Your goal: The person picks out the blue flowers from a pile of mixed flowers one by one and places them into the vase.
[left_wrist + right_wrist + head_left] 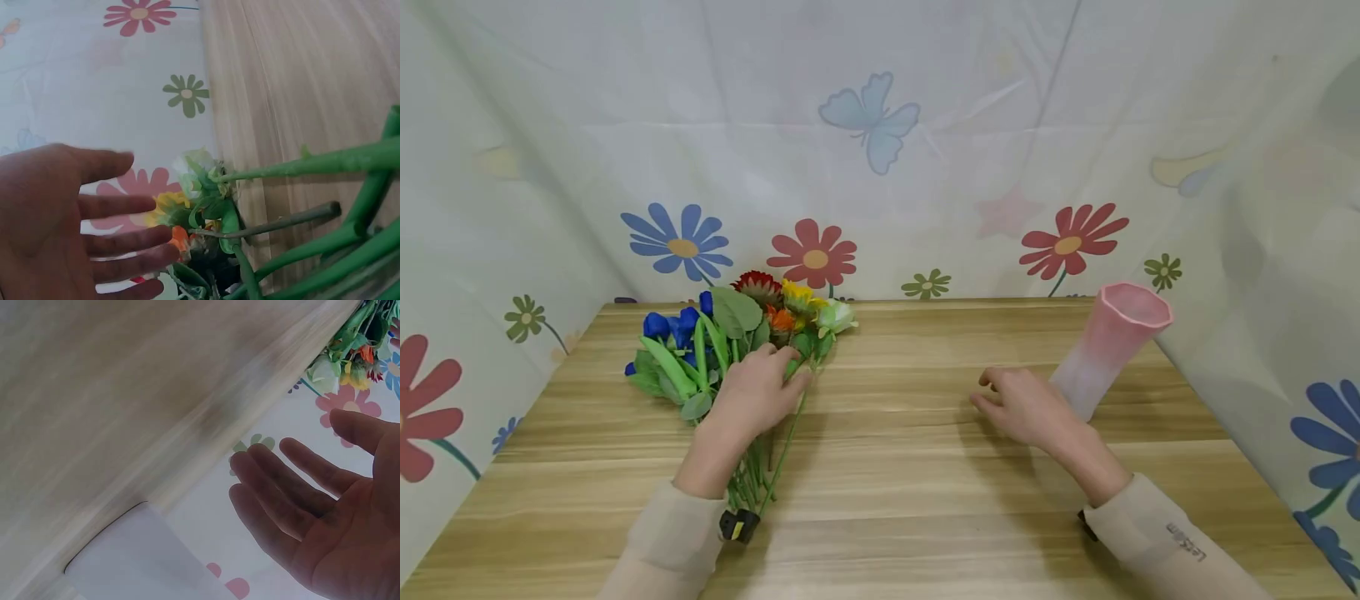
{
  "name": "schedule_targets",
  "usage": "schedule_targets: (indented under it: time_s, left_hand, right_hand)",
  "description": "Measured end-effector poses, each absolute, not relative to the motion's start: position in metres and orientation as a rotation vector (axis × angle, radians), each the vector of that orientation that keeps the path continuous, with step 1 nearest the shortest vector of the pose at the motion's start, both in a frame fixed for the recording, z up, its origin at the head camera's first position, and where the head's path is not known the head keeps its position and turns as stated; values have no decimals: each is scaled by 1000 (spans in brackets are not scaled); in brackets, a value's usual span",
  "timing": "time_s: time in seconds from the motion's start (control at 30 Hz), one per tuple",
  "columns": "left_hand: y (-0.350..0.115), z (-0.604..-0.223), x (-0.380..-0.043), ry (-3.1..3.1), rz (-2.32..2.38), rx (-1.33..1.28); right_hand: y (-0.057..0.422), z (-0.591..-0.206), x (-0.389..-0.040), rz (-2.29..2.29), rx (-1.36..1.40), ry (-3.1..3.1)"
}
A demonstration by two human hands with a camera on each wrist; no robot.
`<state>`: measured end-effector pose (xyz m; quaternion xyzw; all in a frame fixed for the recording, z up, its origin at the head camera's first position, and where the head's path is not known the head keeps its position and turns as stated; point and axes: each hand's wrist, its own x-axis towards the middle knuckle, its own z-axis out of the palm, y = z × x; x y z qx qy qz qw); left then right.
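A bunch of artificial flowers [730, 333] lies on the left of the table, with blue, dark red, orange, yellow and white heads and green stems. My left hand [758, 392] is over the stems, fingers loosely extended; in the left wrist view nothing is in its grasp, and the white flower [199, 172] shows beyond the fingertips. On the right, a pink-to-white vase [1108, 346] stands with its mouth up. My right hand [1026, 407] hovers just left of the vase's lower part, palm empty in the right wrist view, fingers relaxed.
The wooden table [895, 467] meets a white patterned curtain [925, 167] at the back and sides. Stem ends [756, 483] point toward the near edge, beside a small black device [740, 526] at the left cuff.
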<state>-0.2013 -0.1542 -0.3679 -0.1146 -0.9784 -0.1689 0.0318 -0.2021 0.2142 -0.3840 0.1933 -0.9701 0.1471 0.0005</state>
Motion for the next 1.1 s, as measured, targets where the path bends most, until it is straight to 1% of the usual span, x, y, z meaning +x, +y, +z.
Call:
schedule_targets:
  time_s: [0.23,0.5,0.73,1.1]
  left_hand:
    - [-168,-362,-199,-2964,-605,-154]
    - [-186,-355,-198,-2881,-647,4]
    - [-203,-346,-198,-2976,-635,56]
    - [-220,-345,-201,-3134,-591,92]
  right_hand:
    - [215,-386,-203,469,616,-3053]
    - [216,-386,-203,479,604,-3062]
    - [216,-384,-204,465,594,-3074]
    - [213,-384,-205,475,591,-3087]
